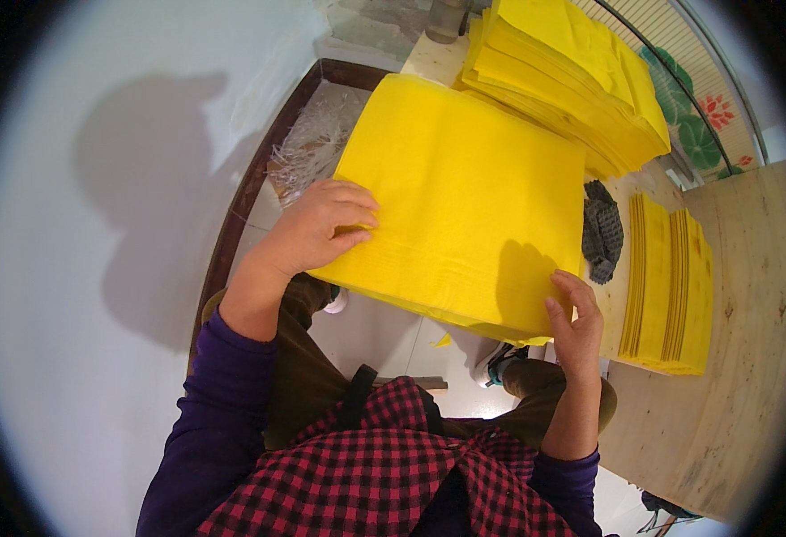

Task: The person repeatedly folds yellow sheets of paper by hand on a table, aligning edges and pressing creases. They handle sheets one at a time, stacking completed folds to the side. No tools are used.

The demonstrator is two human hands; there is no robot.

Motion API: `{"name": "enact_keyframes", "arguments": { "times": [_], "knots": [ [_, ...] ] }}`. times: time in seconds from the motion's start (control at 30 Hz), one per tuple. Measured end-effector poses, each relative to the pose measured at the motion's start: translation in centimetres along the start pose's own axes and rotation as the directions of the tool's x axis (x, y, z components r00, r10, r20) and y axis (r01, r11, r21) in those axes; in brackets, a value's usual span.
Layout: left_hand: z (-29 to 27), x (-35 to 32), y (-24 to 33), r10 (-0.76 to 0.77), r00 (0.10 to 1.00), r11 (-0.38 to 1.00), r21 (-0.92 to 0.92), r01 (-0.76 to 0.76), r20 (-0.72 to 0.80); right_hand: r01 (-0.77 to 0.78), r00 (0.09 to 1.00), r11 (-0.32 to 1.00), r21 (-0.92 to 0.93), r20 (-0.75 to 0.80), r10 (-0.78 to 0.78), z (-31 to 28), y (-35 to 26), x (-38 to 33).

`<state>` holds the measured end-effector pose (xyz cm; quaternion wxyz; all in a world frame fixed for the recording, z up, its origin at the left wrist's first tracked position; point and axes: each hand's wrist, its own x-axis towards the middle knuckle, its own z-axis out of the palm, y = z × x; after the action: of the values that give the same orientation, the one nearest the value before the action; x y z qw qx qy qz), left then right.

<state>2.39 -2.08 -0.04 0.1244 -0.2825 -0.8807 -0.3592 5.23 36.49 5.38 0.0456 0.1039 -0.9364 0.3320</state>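
A wide yellow fabric sheet [465, 197], apparently the top of a layered pile, spreads out in front of me over my knees. My left hand [317, 224] lies at its left edge, fingers on the top surface and thumb apart. At the near right corner my right hand [576, 327] touches the edge with bent fingers, its thumb held away from them. Both hands look open, resting against the cloth rather than closed round it. More sheet edges show along the near side. What lies beneath the sheet is hidden.
Behind it stands a tall pile of yellow sheets [563, 80]. Folded yellow bundles [670, 286] sit on the wooden table [742, 376] at right, near a dark crumpled cloth [602, 233]. White stringy scraps [317, 139] lie at left, by the wall [62, 340].
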Motion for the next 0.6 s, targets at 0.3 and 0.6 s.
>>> {"name": "enact_keyframes", "arguments": {
  "times": [0.3, 0.6],
  "knots": [
    [-0.03, 0.27, 0.43, 0.09, 0.995, 0.992, 0.089, -0.085, -0.044, -0.014, 1.0, 1.0, 0.02, -0.024, 0.014, -0.22, 0.4, -0.16],
    [0.04, 0.11, 0.51, 0.111, 0.991, 0.99, 0.099, -0.104, -0.07, -0.009, 1.0, 0.999, 0.032, -0.025, 0.01, -0.25, 0.42, -0.3]
  ]
}}
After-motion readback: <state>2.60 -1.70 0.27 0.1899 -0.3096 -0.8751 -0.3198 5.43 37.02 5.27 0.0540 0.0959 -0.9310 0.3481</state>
